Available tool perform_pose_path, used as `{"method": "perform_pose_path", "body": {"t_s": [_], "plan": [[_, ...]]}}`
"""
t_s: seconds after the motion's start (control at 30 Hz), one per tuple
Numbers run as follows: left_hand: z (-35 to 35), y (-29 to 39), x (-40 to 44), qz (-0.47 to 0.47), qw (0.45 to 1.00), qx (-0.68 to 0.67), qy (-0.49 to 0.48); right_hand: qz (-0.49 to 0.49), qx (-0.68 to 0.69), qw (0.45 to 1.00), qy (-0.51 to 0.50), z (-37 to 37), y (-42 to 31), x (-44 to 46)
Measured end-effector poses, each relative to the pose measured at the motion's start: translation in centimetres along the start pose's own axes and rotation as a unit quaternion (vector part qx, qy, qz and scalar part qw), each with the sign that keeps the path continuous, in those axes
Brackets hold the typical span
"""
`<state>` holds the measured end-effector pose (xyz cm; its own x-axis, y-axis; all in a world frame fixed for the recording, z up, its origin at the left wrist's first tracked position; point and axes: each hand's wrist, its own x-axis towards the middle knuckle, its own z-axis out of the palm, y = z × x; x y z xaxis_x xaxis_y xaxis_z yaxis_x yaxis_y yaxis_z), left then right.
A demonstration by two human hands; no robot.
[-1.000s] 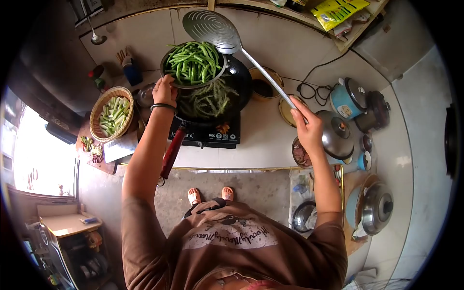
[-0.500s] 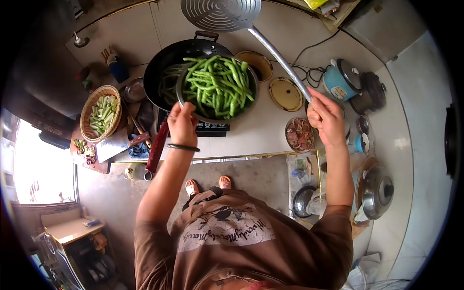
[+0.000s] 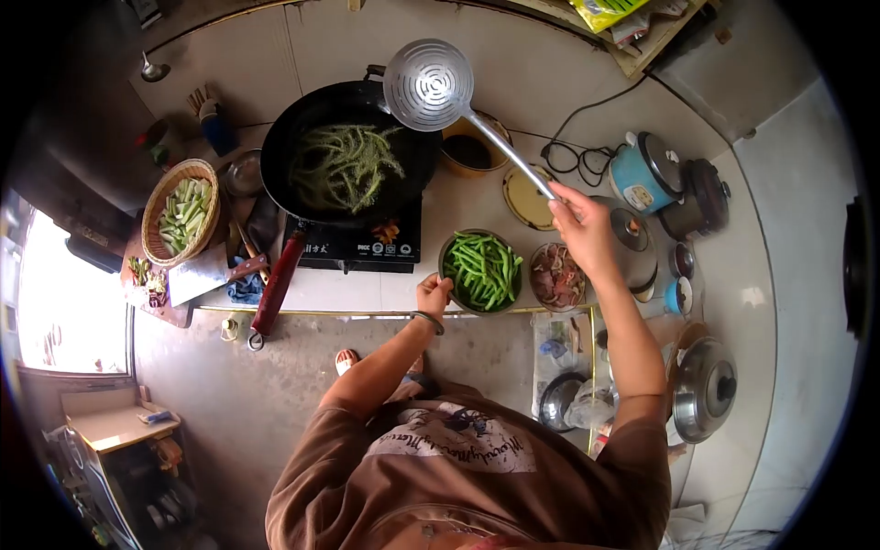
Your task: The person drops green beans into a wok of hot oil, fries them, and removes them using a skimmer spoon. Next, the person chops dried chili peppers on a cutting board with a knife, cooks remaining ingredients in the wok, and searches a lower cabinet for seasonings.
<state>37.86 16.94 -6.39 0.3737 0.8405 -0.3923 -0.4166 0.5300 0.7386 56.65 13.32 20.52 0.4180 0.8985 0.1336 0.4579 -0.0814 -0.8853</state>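
My left hand (image 3: 434, 295) grips the rim of a metal bowl (image 3: 445, 259) near the counter's front edge. Green beans (image 3: 483, 269) fill much of that bowl. Raised in my right hand (image 3: 581, 225) is the handle of a skimmer (image 3: 428, 84), a slotted round ladle. Its head hangs above the right rim of a black wok (image 3: 280, 183). More green beans (image 3: 348, 165) lie in the wok amid bubbling liquid. The wok sits on an induction cooker (image 3: 357, 247), its red handle (image 3: 278, 284) pointing toward me.
Right of the bean bowl stands a bowl of sliced meat (image 3: 557, 277). A wicker basket of cut vegetables (image 3: 183, 215) and a cleaver (image 3: 206, 273) are at the left. A yellow enamel pot (image 3: 477, 151), a lidded pot (image 3: 632, 229) and a blue rice cooker (image 3: 637, 174) stand rightward.
My left hand has brought the bean bowl from over the wok down to the right, near the meat bowl. The skimmer has lowered toward the wok, and beans now show bubbling in it.
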Motion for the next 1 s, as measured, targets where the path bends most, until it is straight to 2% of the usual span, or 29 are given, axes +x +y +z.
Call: {"method": "perform_pose_path", "body": {"t_s": [0.03, 0.13, 0.23, 0.33, 0.37, 0.47, 0.5, 0.53, 0.6, 0.7, 0.8, 1.0], "plan": [[-0.8, -0.8, 0.9, 0.012, 1.000, 0.019, 0.007, -0.080, -0.089, 0.992, 0.036, 1.1, 0.2, 0.8], [-1.6, -0.9, 1.7, 0.035, 0.998, 0.046, 0.010, -0.165, -0.311, 0.933, 0.066, 2.9, -1.1, 2.1], [-2.5, -1.6, 1.3, 0.024, 0.999, 0.033, 0.015, -0.293, -0.380, 0.874, 0.077, 4.6, -0.8, 4.5], [-3.5, -1.3, 0.2, -0.036, 0.994, 0.097, 0.021, -0.314, -0.430, 0.844, 0.060, 5.5, -1.9, 5.6], [-4.0, -0.9, -0.5, -0.065, 0.992, 0.109, -0.010, -0.301, -0.430, 0.850, 0.050, 5.6, -2.2, 5.8], [-7.0, 0.1, -1.9, -0.093, 0.970, 0.201, -0.097, -0.184, -0.427, 0.885, -0.014, 5.2, -4.4, 5.7], [-8.2, 1.3, -2.7, -0.082, 0.967, 0.200, -0.132, -0.195, -0.379, 0.904, -0.015, 4.7, -3.8, 6.0], [-9.3, 2.7, -3.8, -0.091, 0.964, 0.208, -0.142, -0.137, -0.343, 0.928, -0.042, 4.1, -4.7, 5.9], [-12.1, 5.3, -5.8, -0.108, 0.955, 0.224, -0.161, -0.103, -0.280, 0.948, -0.107, 2.7, -4.8, 6.2], [-17.7, 7.2, -7.8, -0.106, 0.950, 0.261, -0.133, 0.043, -0.172, 0.968, -0.178, 2.0, -7.3, 5.3], [-22.1, 9.1, -9.8, -0.124, 0.961, 0.238, -0.061, 0.152, -0.096, 0.956, -0.232, 1.8, -9.1, 4.6], [-27.0, 11.0, -11.4, -0.118, 0.974, 0.192, 0.036, 0.257, -0.016, 0.928, -0.269, 4.7, -12.2, 3.0]]}}
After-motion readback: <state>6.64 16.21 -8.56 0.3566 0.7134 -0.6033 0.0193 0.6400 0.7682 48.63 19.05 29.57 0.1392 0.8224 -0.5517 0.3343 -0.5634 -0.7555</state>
